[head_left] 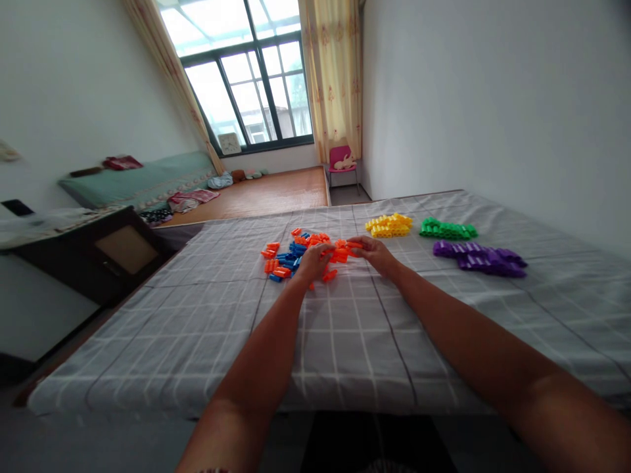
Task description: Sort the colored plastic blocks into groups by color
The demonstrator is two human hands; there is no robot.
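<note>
A mixed heap of small orange plastic pieces (271,265) and blue plastic pieces (290,258) lies on the checked grey sheet, in front of me. My left hand (315,261) reaches over the heap's right part, its fingers closed by the orange ones; what they grip is hidden. Just to the right, my right hand (378,255) pinches an orange plastic piece (353,246) between thumb and fingers. Between the two hands more orange pieces (340,253) sit close together.
Right of my hands lie a yellow group (389,225), a green group (447,228) and a purple group (480,257) of similar pieces. Beyond the sheet (197,341) are a wooden platform (276,190) and a pink chair (340,157). A dark cabinet (113,256) stands left.
</note>
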